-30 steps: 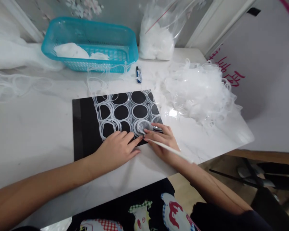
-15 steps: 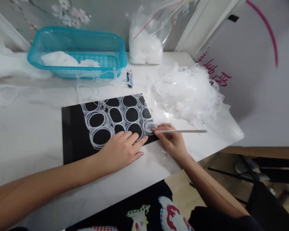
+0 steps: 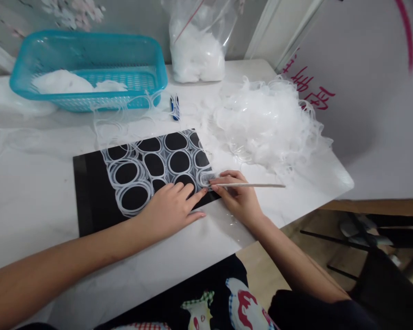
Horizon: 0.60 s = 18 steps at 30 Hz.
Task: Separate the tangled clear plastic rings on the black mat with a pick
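Far left, a pale, blurry white bundle [image 3: 17, 103] sits at the edge of the frame, and right beside it in the upper left is the teal basket [image 3: 89, 50], with soft white pieces [image 3: 62, 82] inside. Below, left of centre, the black board [image 3: 92, 192] lies flat and slightly tilted on the white table [image 3: 37, 201], and across its right part spreads the white ring sheet [image 3: 166, 160], dark ovals showing through. Here's the left hand [image 3: 174, 206] at the centre, palm down, fingers loosely spread over the sheet's lower edge, gripping nothing! Above it, a blue pen-like item [image 3: 174, 107]; higher again, a clear bag [image 3: 198, 55] stuffed with white fluff. Just right of centre, the right hand [image 3: 239, 197] has its fingers closed on a thin white stick [image 3: 258, 185], the tip right at the hazy lower-right ring, the other end pointing right. Up and right, a big tangled heap of white rings [image 3: 271, 123]! Behind it, a pale panel [image 3: 358, 137] with pink writing [image 3: 308, 89], and lower right, a dark chair [image 3: 388, 288].
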Available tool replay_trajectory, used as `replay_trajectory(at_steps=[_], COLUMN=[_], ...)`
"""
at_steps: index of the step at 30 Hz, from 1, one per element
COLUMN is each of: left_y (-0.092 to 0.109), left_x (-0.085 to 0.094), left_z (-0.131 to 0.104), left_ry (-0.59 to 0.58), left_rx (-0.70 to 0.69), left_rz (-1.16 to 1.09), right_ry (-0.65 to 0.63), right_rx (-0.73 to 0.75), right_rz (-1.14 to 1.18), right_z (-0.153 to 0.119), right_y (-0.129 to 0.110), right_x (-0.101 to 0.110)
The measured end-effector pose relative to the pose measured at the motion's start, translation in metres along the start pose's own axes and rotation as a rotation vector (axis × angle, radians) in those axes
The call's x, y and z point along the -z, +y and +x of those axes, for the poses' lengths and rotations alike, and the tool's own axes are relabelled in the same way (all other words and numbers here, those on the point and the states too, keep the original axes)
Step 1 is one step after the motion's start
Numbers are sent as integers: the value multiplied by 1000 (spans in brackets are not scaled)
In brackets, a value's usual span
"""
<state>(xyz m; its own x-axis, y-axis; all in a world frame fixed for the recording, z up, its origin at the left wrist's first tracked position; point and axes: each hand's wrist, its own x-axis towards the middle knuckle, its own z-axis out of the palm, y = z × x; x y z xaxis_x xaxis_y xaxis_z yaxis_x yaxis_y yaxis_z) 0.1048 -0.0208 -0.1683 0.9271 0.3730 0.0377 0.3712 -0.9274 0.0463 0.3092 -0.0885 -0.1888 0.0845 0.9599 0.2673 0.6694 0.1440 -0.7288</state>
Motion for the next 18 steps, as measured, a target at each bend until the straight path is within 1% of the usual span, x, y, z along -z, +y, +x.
replay_trajectory(at_steps=[3, 4, 5, 6, 7, 9, 10, 11, 12, 14, 15, 16, 18], left_y=[-2, -3, -4, -4, -5, -4, -4, -3, -2, -2, -3, -5, -12], left_x=[-1, 0, 1, 2, 3, 6, 8, 10, 12, 15, 16, 17, 19], left_z=[2, 3, 4, 5, 6, 6, 6, 4, 1, -7, -13, -20, -35], left_ry=[-35, -56, -80, -106, -130, -167, -180, -186, -184, -150, -114, -69, 29], left_rx=[31, 44, 57, 69, 80, 92, 88, 74, 54, 1, -29, -52, -63], left_rz=[-65, -105, -148, -187, -214, -226, -221, -220, -228, -269, -285, -288, -247], right_ry=[-24, -27, 6, 89, 222, 623, 762, 839, 877, 870, 817, 724, 476], right_rx=[223, 293, 345, 373, 381, 280, 233, 195, 168, 142, 131, 106, -2], right_rz=[-167, -240, -308, -362, -395, -391, -355, -314, -285, -281, -297, -310, -302], right_z=[0, 5, 13, 25, 39, 69, 82, 92, 98, 97, 92, 85, 70], right_y=[2, 6, 10, 16, 23, 34, 38, 40, 41, 41, 41, 41, 43], right_x=[-2, 1, 7, 17, 29, 58, 73, 86, 96, 105, 104, 101, 92])
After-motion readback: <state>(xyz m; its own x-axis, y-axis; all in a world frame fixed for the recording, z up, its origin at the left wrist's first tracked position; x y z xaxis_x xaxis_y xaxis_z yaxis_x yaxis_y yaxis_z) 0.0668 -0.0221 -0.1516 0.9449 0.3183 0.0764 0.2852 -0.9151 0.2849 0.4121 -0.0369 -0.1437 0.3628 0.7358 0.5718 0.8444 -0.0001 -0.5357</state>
